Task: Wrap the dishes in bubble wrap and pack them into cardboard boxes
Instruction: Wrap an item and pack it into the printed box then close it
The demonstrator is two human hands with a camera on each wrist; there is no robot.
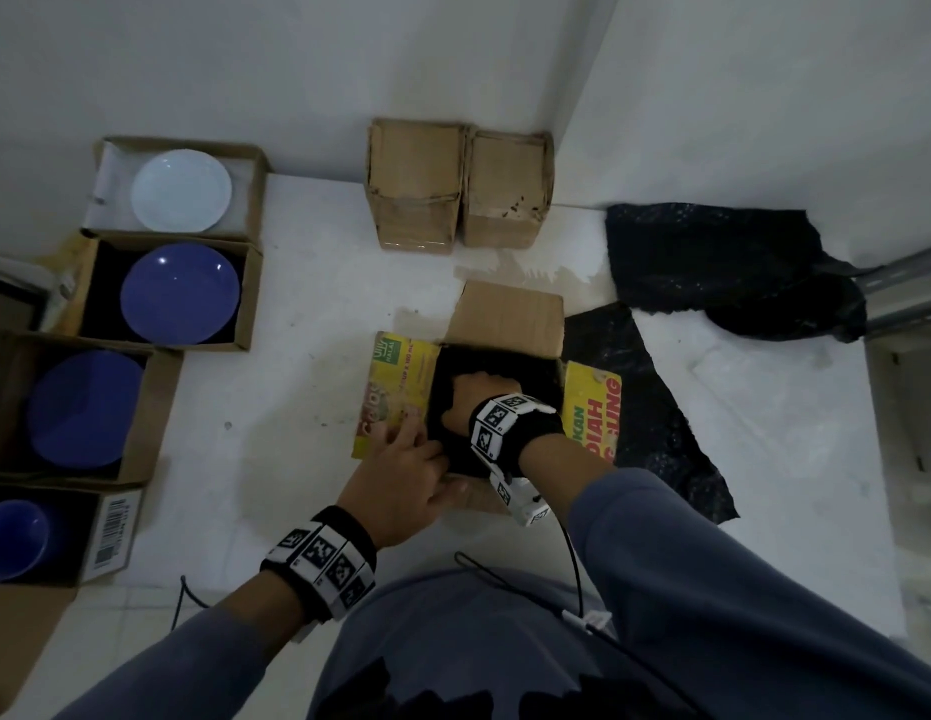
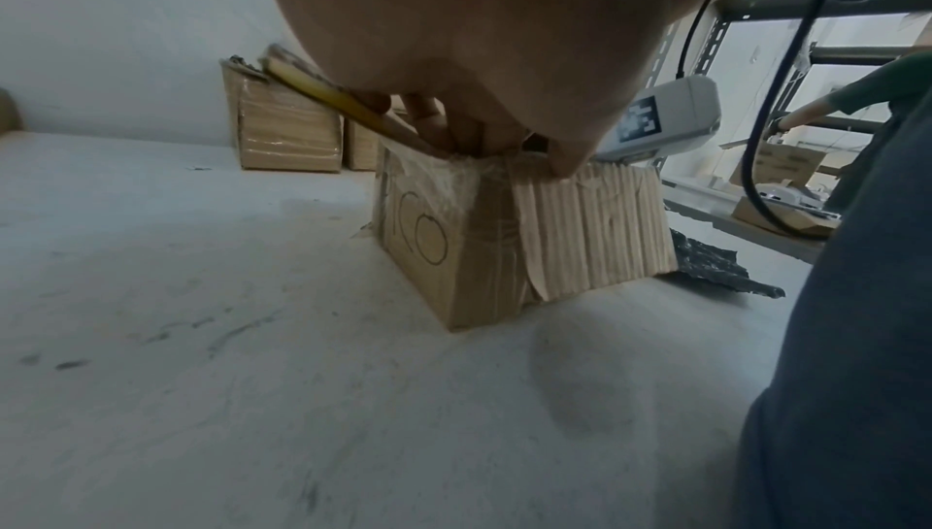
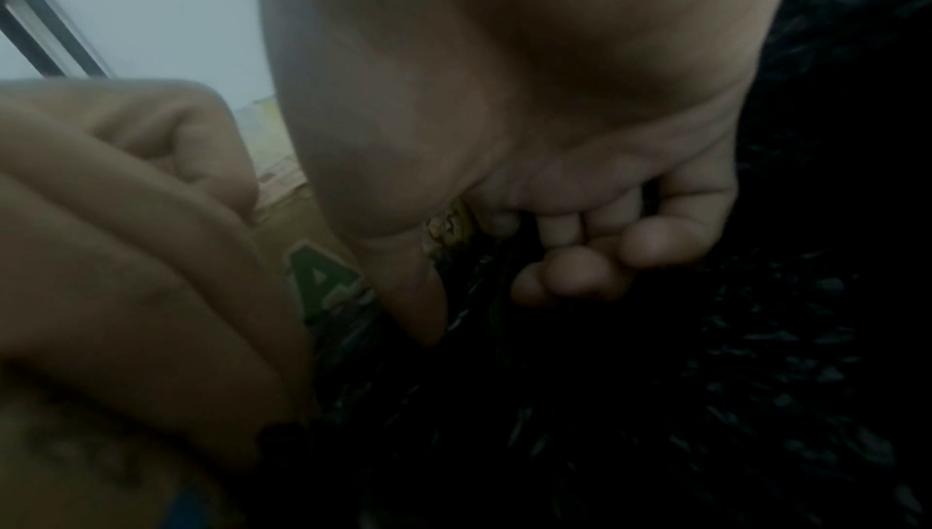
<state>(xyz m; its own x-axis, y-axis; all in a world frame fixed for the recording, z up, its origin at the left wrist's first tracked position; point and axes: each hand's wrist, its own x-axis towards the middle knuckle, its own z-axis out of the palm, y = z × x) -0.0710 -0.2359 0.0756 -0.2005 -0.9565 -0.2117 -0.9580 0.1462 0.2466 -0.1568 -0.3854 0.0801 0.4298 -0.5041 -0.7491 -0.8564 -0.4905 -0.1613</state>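
An open cardboard box (image 1: pixel 505 314) with yellow printed flaps (image 1: pixel 395 387) stands on the white floor in front of me. A bundle in black bubble wrap (image 1: pixel 525 371) fills it. My right hand (image 1: pixel 471 402) is down inside the box, fingers curled, knuckles against the black bubble wrap (image 3: pixel 655 378). In the right wrist view the fingertips (image 3: pixel 580 270) show bare, with nothing inside them. My left hand (image 1: pixel 406 459) grips the box's near-left corner. In the left wrist view its fingers (image 2: pixel 429 119) hook over the rim of the box (image 2: pixel 443 250) and the thumb lies on the outer wall.
Open boxes along the left hold a white plate (image 1: pixel 181 191), two blue plates (image 1: pixel 180 293) (image 1: pixel 84 407) and a blue cup (image 1: pixel 13 537). Two shut boxes (image 1: pixel 416 184) stand by the back wall. Black bubble wrap sheets (image 1: pixel 712 262) (image 1: pixel 655 423) lie to the right, by metal shelving (image 1: pixel 910 288).
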